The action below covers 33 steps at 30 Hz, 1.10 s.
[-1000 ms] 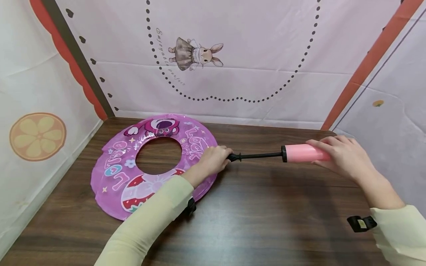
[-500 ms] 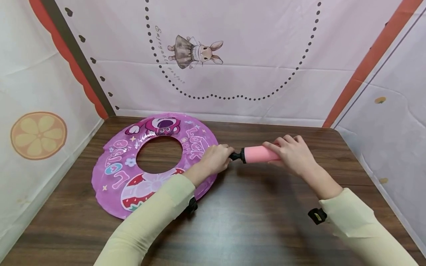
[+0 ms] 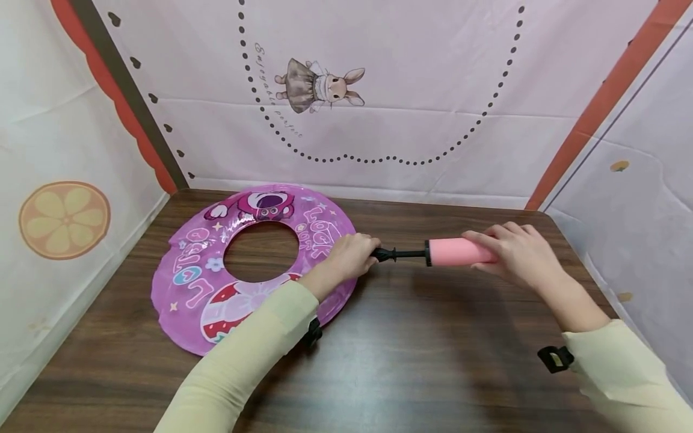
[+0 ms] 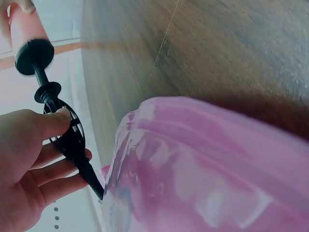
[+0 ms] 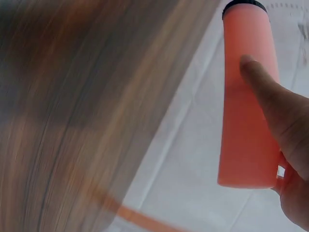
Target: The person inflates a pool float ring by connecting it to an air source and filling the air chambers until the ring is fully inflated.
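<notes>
The dark brown wood-grain table (image 3: 411, 361) supports the work; on its left side lies the glossy purple printed plastic ring (image 3: 215, 264), its outer edge wrinkled, so it appears only partly filled; the smooth pink cylindrical pump barrel (image 3: 457, 251) is held to the right of the ring. The right hand (image 3: 517, 255) grips the barrel, thumb along its side; the left hand (image 3: 351, 255), at the ring's right edge, holds the black plastic openwork neck (image 4: 67, 140) between thumb and fingers; the thin straight black shaft (image 3: 411, 254) is exposed between neck and barrel; the narrow black tapered tip (image 4: 91, 179) meets the ring's edge, though its seating cannot be made out. Step in hand, as judged: pumping, barrel partway along its stroke; the next move calls for steadying the tip and sliding the barrel straight along the shaft, without sideways leverage.
</notes>
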Each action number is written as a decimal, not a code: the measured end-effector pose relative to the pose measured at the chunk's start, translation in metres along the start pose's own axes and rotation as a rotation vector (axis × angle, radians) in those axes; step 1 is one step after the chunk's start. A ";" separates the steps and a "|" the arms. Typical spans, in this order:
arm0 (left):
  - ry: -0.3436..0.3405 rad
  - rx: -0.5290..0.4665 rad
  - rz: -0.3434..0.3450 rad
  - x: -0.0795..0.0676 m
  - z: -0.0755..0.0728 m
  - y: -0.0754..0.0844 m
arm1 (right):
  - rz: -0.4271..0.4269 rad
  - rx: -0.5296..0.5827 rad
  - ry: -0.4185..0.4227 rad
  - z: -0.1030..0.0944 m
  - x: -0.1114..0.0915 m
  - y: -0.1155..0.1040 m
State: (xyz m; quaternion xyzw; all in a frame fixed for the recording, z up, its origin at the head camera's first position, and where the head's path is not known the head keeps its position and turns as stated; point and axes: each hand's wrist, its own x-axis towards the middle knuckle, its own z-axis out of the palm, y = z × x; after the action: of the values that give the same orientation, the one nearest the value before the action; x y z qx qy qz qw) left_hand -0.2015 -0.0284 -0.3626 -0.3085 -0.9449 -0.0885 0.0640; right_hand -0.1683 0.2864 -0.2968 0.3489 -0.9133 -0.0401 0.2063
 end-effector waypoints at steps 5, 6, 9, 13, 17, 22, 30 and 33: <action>-0.002 0.019 -0.012 -0.001 0.002 0.000 | 0.103 -0.004 -0.064 -0.018 -0.027 0.026; 0.000 0.019 -0.011 -0.002 0.002 0.000 | 0.117 -0.006 -0.073 -0.021 -0.030 0.029; 0.005 0.022 -0.014 -0.003 0.003 0.000 | 0.121 -0.020 -0.068 -0.023 -0.034 0.033; 0.026 0.034 -0.010 -0.003 0.003 0.001 | 0.031 -0.035 0.003 -0.015 -0.017 0.020; 0.049 0.017 0.018 -0.003 0.001 0.005 | -0.038 -0.058 0.052 0.001 0.011 -0.005; 0.032 0.015 -0.007 -0.003 0.001 0.006 | -0.049 -0.076 0.041 0.017 0.034 -0.031; 0.018 -0.001 -0.028 -0.002 0.000 0.004 | -0.040 -0.036 0.033 0.026 0.036 -0.034; 0.006 -0.003 -0.034 -0.003 -0.002 0.004 | -0.039 -0.014 0.032 0.022 0.027 -0.024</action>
State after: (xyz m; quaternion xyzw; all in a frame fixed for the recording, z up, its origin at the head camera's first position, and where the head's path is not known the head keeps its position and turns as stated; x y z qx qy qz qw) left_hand -0.1968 -0.0278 -0.3606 -0.2924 -0.9497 -0.0916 0.0649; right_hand -0.1804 0.2490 -0.3125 0.3660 -0.9025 -0.0450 0.2227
